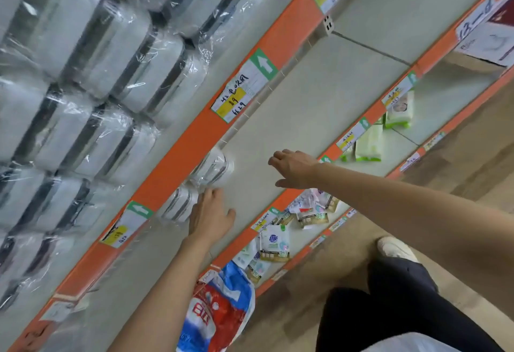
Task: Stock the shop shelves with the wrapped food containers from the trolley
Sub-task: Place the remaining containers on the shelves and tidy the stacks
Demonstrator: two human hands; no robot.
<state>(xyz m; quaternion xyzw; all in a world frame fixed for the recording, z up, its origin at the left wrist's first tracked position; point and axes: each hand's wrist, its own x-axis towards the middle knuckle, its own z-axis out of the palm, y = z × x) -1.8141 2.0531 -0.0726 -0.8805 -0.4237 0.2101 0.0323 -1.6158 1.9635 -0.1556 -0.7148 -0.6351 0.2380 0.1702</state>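
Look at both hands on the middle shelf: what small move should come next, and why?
Probably the left hand should nudge the wrapped container at its fingertips back, level with the neighbouring container. Both containers sit near the shelf, under the orange rail, and the right hand hovers open, holding nothing.
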